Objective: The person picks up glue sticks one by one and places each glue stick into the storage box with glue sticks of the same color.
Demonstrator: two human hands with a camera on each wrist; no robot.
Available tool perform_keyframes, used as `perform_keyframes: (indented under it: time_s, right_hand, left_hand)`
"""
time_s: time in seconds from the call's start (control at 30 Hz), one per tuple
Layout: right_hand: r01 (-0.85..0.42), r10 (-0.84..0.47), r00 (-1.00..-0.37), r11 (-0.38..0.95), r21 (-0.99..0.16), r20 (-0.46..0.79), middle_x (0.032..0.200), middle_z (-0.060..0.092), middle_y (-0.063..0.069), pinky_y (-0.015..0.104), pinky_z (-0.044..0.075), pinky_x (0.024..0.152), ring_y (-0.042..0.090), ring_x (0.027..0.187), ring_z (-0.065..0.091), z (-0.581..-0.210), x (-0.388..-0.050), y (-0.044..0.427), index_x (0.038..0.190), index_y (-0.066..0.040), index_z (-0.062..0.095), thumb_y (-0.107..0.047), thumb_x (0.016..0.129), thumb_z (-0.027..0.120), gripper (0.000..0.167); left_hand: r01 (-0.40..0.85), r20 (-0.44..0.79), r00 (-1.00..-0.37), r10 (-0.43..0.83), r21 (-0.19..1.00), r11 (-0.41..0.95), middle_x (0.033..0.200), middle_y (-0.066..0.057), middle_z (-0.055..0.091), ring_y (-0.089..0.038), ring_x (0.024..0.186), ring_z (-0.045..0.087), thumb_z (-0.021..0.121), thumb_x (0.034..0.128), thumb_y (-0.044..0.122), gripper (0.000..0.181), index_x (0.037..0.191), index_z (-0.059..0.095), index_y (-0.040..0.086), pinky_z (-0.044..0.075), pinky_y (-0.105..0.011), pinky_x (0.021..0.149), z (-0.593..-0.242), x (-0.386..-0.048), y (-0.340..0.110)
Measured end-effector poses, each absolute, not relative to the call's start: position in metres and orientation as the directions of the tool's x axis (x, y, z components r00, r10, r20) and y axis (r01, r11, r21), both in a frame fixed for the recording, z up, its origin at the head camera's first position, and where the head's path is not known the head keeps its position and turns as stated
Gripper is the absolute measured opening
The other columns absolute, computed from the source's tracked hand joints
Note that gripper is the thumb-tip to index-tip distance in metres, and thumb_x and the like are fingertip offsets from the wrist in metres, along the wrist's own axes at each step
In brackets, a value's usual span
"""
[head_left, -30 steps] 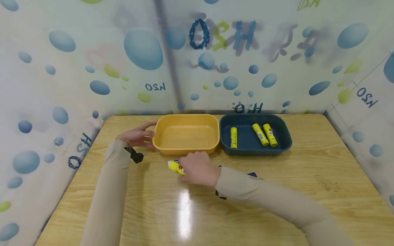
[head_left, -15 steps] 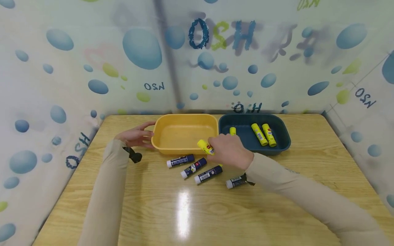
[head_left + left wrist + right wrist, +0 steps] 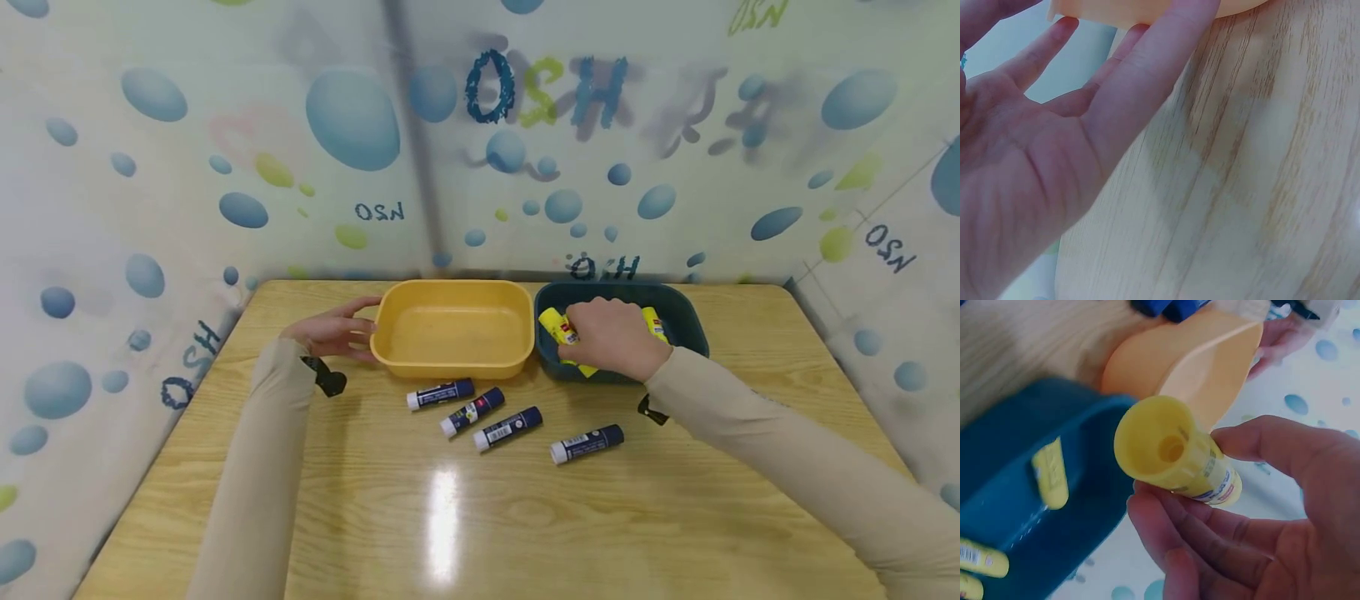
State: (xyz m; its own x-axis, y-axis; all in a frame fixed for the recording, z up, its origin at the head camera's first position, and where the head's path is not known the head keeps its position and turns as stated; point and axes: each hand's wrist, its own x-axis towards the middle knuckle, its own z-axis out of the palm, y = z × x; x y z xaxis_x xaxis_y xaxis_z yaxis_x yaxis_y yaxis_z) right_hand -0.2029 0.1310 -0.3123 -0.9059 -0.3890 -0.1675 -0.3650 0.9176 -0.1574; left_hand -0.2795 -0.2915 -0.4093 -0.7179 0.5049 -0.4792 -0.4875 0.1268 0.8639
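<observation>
My right hand point(image 3: 611, 337) is over the dark blue bin point(image 3: 693, 340), pinching a yellow glue stick point(image 3: 557, 323) between thumb and fingers. In the right wrist view, the hollow end of that held glue stick point(image 3: 1200, 465) faces the camera. More yellow glue sticks lie in the bin, one a glue stick point(image 3: 1052, 475) by itself; the hand partly hides them in the head view. At the left, my left hand point(image 3: 333, 332) touches the side of the orange-yellow bin point(image 3: 450, 372) with extended fingers.
In front of the bins, several dark blue glue sticks with white ends lie on the wooden table point(image 3: 360, 500), among them a glue stick point(image 3: 587, 444) farthest right. Both bins stand side by side against a patterned wall point(image 3: 480, 192).
My right hand has carried the yellow glue stick from in front of the orange-yellow bin rightward to the dark blue bin. The dark glue sticks came into view. The left hand stays put.
</observation>
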Motion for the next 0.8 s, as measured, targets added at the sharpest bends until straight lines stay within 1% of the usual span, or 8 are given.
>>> perform_keyframes:
  time_s: [0.1, 0.2, 0.3, 0.4, 0.5, 0.67, 0.8]
  right_hand:
    - [-0.329, -0.357, -0.913, 0.931, -0.159, -0.199, 0.067, 0.055, 0.004, 0.03, 0.044, 0.049, 0.02, 0.056, 0.053, -0.31, -0.21, 0.137, 0.085, -0.005, 0.061, -0.029, 0.086, 0.067, 0.025]
    - [-0.304, -0.334, -0.915, 0.94, -0.157, -0.225, 0.066, 0.055, 0.005, 0.029, 0.043, 0.048, 0.02, 0.056, 0.053, -0.309, -0.216, 0.143, 0.084, -0.004, 0.061, -0.028, 0.086, 0.066, 0.024]
    - [-0.289, -0.322, -0.916, 0.943, -0.164, -0.237, 0.064, 0.053, 0.005, 0.028, 0.04, 0.046, 0.02, 0.054, 0.052, -0.311, -0.223, 0.15, 0.078, -0.005, 0.06, -0.028, 0.087, 0.066, 0.025]
    - [-0.273, -0.309, -0.915, 0.948, -0.167, -0.258, 0.059, 0.048, 0.003, 0.027, 0.036, 0.044, 0.018, 0.051, 0.048, -0.314, -0.23, 0.155, 0.071, -0.008, 0.057, -0.029, 0.087, 0.066, 0.029]
    - [-0.249, -0.287, -0.915, 0.955, -0.16, -0.282, 0.057, 0.044, 0.002, 0.026, 0.033, 0.044, 0.018, 0.05, 0.045, -0.316, -0.236, 0.157, 0.066, -0.009, 0.055, -0.03, 0.088, 0.066, 0.032]
    - [-0.224, -0.259, -0.914, 0.964, -0.144, -0.311, 0.06, 0.043, 0.003, 0.027, 0.032, 0.046, 0.019, 0.052, 0.044, -0.323, -0.248, 0.156, 0.07, -0.008, 0.054, -0.031, 0.089, 0.065, 0.031]
    - [-0.217, -0.253, -0.902, 0.966, -0.139, -0.35, 0.06, 0.054, 0.006, 0.029, 0.037, 0.049, 0.02, 0.054, 0.05, -0.328, -0.259, 0.156, 0.073, -0.007, 0.057, -0.03, 0.089, 0.062, 0.029]
  left_hand:
    - [-0.485, -0.48, -0.716, 0.507, 0.864, 0.133, 0.149, -0.023, 0.019, -0.039, 0.12, 0.048, 0.042, 0.1019, 0.002, 0.066, 0.155, 0.007, 0.02, 0.039, -0.058, 0.099, -0.409, -0.28, -0.291]
    - [-0.486, -0.483, -0.716, 0.504, 0.863, 0.137, 0.149, -0.024, 0.019, -0.04, 0.121, 0.046, 0.042, 0.1017, 0.002, 0.066, 0.155, 0.008, 0.021, 0.038, -0.059, 0.099, -0.408, -0.279, -0.291]
    - [-0.489, -0.488, -0.714, 0.503, 0.861, 0.141, 0.15, -0.023, 0.018, -0.041, 0.123, 0.044, 0.042, 0.1015, 0.003, 0.066, 0.155, 0.008, 0.021, 0.038, -0.059, 0.1, -0.407, -0.279, -0.291]
    - [-0.493, -0.49, -0.712, 0.503, 0.859, 0.139, 0.148, -0.022, 0.02, -0.041, 0.123, 0.044, 0.043, 0.1013, 0.003, 0.067, 0.155, 0.008, 0.021, 0.036, -0.059, 0.101, -0.407, -0.279, -0.291]
    - [-0.498, -0.492, -0.711, 0.503, 0.857, 0.134, 0.147, -0.022, 0.021, -0.041, 0.124, 0.043, 0.043, 0.1013, 0.003, 0.067, 0.155, 0.007, 0.021, 0.036, -0.059, 0.101, -0.408, -0.28, -0.292]
    - [-0.501, -0.495, -0.711, 0.499, 0.855, 0.136, 0.146, -0.022, 0.023, -0.041, 0.123, 0.044, 0.043, 0.1012, 0.003, 0.067, 0.155, 0.008, 0.021, 0.035, -0.06, 0.101, -0.407, -0.28, -0.292]
    - [-0.498, -0.496, -0.712, 0.496, 0.856, 0.141, 0.144, -0.023, 0.025, -0.039, 0.12, 0.047, 0.043, 0.1011, 0.003, 0.067, 0.155, 0.007, 0.021, 0.036, -0.059, 0.101, -0.406, -0.28, -0.29]
